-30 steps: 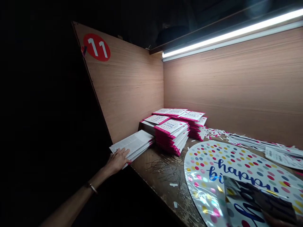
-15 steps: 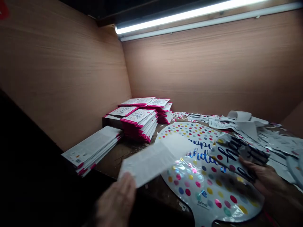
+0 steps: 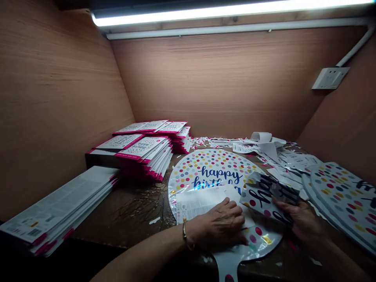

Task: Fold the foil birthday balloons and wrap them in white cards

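A white printed card packet (image 3: 195,201) lies over the lower left part of a flat round foil balloon (image 3: 188,168) with coloured dots and "happy birthday" lettering. My left hand (image 3: 225,219) is closed at the packet's right end, its fingertips partly hidden. Close by on the right, my right hand (image 3: 298,219) grips a folded dotted foil balloon (image 3: 261,196) with dark lettering. The folded balloon's left edge is beside the packet's open-looking end; whether they touch I cannot tell.
Stacks of pink-edged card packets (image 3: 143,147) stand at the back left, with more packets (image 3: 58,199) lying face down in front. Paper strips and scraps (image 3: 282,156) litter the back right. Several round balloons (image 3: 340,192) are piled at right. Wooden walls (image 3: 211,86) enclose the table.
My left hand has brought the packet from the left onto the round balloon, close to the folded balloon in my right hand. The camera view has turned right.
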{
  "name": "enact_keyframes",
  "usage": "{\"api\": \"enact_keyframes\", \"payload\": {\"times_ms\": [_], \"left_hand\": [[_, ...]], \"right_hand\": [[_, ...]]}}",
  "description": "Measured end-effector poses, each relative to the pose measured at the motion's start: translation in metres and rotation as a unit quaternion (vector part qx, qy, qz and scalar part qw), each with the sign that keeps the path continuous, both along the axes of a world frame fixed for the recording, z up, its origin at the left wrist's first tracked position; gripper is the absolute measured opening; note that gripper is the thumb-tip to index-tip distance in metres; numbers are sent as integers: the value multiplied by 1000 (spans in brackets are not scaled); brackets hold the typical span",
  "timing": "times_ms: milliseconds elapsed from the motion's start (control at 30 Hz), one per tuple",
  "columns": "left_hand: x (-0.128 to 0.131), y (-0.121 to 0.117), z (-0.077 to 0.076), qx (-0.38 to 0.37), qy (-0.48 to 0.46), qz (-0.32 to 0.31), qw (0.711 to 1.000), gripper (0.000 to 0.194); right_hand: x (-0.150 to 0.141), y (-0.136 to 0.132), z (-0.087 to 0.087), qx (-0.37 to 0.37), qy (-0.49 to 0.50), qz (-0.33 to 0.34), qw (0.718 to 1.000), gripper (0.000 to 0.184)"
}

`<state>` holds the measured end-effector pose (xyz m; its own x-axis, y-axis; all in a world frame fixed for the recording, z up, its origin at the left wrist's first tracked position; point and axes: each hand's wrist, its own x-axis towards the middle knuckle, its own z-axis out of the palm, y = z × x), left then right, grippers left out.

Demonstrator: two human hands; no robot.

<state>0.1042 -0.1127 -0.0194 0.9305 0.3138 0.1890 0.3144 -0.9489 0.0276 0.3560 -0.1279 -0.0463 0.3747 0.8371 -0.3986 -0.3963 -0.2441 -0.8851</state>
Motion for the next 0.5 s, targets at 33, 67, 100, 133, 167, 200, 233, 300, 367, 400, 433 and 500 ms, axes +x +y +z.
{"api": "enact_keyframes", "payload": {"times_ms": [33,67,100,133,167,200,233,300,367,400,433,500], "left_hand": [[4,3,-5,3,-9,0,1000,41],[7,5,-8,3,-22,1,1000,42],[7,6,-10,-4,-38,5,999,42],[7,6,-12,-14,-54,7,998,40],[7,6,-12,-25,-67,7,997,39],[6,5,-12,-32,-77,4,997,39],[6,5,-12,-35,-82,1,996,40],[7,6,-13,-24,-84,0,996,46],[10,6,-16,-2,-85,4,996,49],[11,6,-17,9,-85,8,996,50],[12,6,-17,20,-87,11,996,50],[12,5,-16,34,-94,0,995,49]], "right_hand": [[0,0,0,-1,-2,2,1000,40],[0,-1,-1,-4,-3,6,1000,38],[0,-2,-1,-9,-9,12,1000,35],[0,-2,-1,-14,-16,19,1000,33],[-1,-3,-1,-19,-24,26,999,31],[-2,-3,0,-22,-32,35,999,30],[-3,-4,0,-27,-42,44,998,31],[-6,-4,3,-38,-72,58,995,33],[-9,-4,6,-52,-97,96,989,37],[-10,-3,8,-61,-106,127,984,40],[-12,-2,10,-68,-116,162,977,41],[-15,3,11,-79,-161,234,956,40]]}}
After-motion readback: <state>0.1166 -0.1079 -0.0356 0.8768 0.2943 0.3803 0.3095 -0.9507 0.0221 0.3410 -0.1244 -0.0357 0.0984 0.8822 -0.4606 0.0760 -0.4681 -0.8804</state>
